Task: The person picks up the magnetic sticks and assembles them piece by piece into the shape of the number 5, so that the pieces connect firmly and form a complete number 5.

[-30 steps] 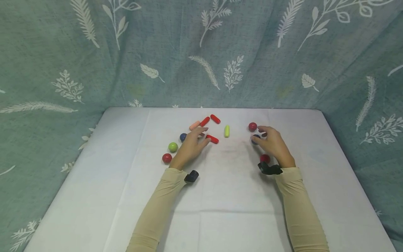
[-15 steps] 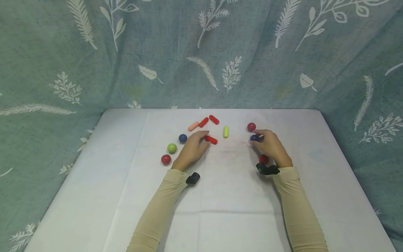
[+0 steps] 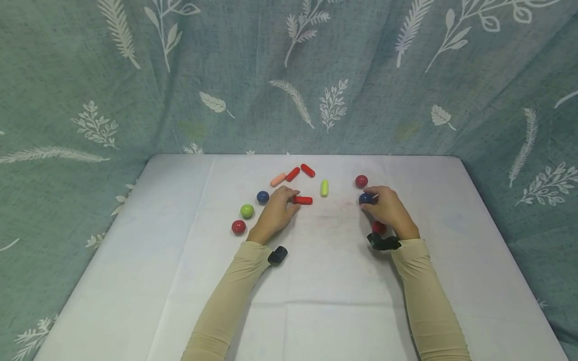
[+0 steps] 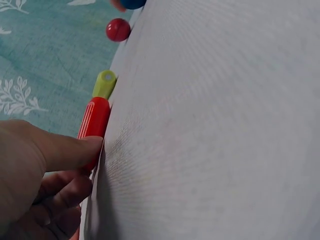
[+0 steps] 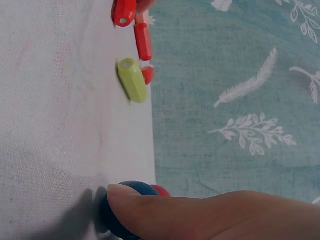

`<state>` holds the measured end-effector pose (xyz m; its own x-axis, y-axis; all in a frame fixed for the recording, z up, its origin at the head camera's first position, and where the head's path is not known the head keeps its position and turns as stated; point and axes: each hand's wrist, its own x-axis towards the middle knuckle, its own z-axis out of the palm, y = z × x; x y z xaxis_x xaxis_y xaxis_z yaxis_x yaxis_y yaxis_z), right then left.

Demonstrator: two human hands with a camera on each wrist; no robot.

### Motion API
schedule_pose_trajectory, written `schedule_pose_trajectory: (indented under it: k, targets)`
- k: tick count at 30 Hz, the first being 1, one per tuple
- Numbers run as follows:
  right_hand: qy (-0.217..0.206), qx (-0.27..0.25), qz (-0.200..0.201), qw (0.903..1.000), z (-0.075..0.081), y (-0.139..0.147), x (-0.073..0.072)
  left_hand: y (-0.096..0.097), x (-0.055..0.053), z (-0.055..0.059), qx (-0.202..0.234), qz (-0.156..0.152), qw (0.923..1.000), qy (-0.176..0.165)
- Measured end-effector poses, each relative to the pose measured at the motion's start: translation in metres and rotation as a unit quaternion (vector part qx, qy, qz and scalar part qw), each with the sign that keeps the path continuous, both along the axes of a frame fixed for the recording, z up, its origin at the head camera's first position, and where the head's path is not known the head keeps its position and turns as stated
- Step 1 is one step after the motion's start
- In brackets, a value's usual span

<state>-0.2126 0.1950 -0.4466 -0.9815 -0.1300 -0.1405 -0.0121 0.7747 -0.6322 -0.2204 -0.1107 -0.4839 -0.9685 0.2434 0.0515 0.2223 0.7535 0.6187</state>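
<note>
My left hand (image 3: 273, 214) pinches a red ribbed plastic cylinder (image 3: 304, 200) between thumb and fingers, low at the white tabletop. The left wrist view shows the thumb (image 4: 82, 151) pressed along that red cylinder (image 4: 96, 117). On the other side, my right hand (image 3: 392, 213) holds a dark blue ball (image 3: 365, 199) by thumb and fingers. From the right wrist the thumb (image 5: 150, 212) covers part of the blue ball (image 5: 111, 217). Between the hands lies a yellow-green cylinder (image 3: 324, 188). Just beyond the right hand sits a red ball (image 3: 360, 181).
Left of the left hand, a blue ball (image 3: 263, 197), a green ball (image 3: 247, 211) and a red ball (image 3: 238, 227) form a slanted row. Behind lie a peach cylinder (image 3: 278, 179) and two red ones. Another red ball (image 3: 379, 228) is by the right wrist.
My right hand has closed its fingers on the blue ball. The left fingers have come together on the red cylinder, which has turned from slanted to nearly level.
</note>
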Motion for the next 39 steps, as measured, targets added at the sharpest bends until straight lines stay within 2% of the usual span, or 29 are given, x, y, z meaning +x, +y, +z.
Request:
schedule_pose_trajectory:
  k: [7, 14, 21, 30, 39]
  targets:
    - [-0.006, -0.004, -0.001, 1.0000, 0.000, -0.002, 0.002, 0.000, 0.003, 0.002, -0.003, 0.023, 0.9995, -0.022]
    - [0.002, -0.023, 0.004, 0.9997, 0.002, -0.004, 0.001, -0.003, 0.000, 0.005, -0.005, 0.010, 0.9997, -0.020]
    - [0.001, -0.064, 0.012, 0.9979, 0.007, -0.009, 0.001, -0.007, -0.001, 0.010, 0.031, 0.013, 0.9985, -0.043]
    - [-0.002, -0.102, 0.019, 0.9946, 0.009, -0.019, 0.001, -0.011, 0.000, 0.017, 0.062, -0.020, 0.9972, -0.038]
    - [-0.019, -0.141, 0.017, 0.9897, 0.006, -0.025, 0.000, -0.010, 0.002, 0.022, 0.079, -0.031, 0.9953, -0.048]
